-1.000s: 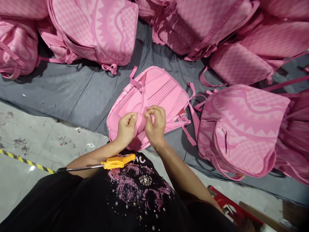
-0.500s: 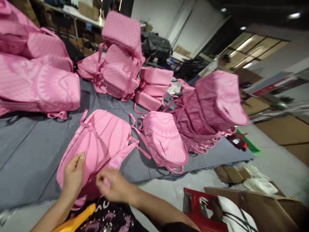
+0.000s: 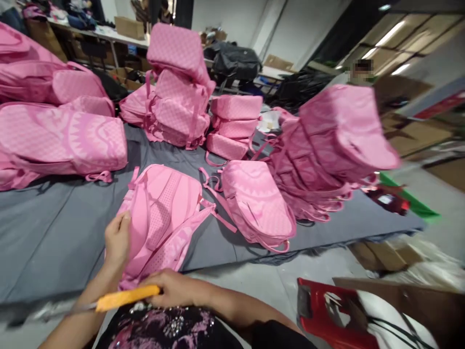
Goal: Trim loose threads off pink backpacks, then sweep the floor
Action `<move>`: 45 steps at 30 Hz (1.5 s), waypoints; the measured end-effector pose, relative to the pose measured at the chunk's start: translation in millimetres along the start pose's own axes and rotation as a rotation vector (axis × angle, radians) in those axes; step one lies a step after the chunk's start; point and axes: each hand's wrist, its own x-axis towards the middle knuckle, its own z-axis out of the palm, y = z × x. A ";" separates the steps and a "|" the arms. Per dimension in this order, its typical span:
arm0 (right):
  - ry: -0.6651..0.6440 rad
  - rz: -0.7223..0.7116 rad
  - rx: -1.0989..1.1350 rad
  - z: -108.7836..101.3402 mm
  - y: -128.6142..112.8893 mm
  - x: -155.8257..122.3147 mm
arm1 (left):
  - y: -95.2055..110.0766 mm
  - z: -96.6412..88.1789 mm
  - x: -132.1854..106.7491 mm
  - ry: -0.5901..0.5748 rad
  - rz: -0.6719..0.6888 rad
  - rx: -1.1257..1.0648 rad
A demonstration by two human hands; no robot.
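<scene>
A pink backpack [image 3: 156, 203] lies on the near edge of the table, its padded back panel and shoulder straps facing up. My left hand [image 3: 118, 240] is closed on its left edge, thumb on top. At the backpack's near end, my right hand [image 3: 169, 288] is closed with curled fingers; what they hold is hidden. An orange-handled tool [image 3: 127, 296] with a blurred metal part crosses in front of my left forearm. Its orange end comes up against my right hand in the view, and I cannot tell whether they touch. Another pink backpack [image 3: 257, 201] lies just to the right.
Stacked pink backpacks [image 3: 337, 140] stand at the right, with more piles [image 3: 178, 92] behind and a large heap [image 3: 61, 135] at left. Grey cloth [image 3: 47, 228] covers the table. A red stool [image 3: 327, 310] and cardboard boxes [image 3: 385, 259] are on the floor at right. A person [image 3: 359, 72] is beyond.
My right hand has moved down towards the backpack's near end. The orange-handled tool has swung up into fuller view. The camera view has shifted slightly.
</scene>
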 end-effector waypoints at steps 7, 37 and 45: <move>0.622 0.106 0.505 -94.0 -62.2 -46.7 | -3.1 -10.6 80.1 0.202 0.033 0.073; 0.254 0.955 -0.549 -175.3 -50.4 -85.8 | -52.7 21.2 -112.2 -0.860 0.462 0.900; 0.198 0.998 -0.617 -173.2 -41.6 -80.9 | -48.3 27.0 -91.9 -0.873 0.136 0.633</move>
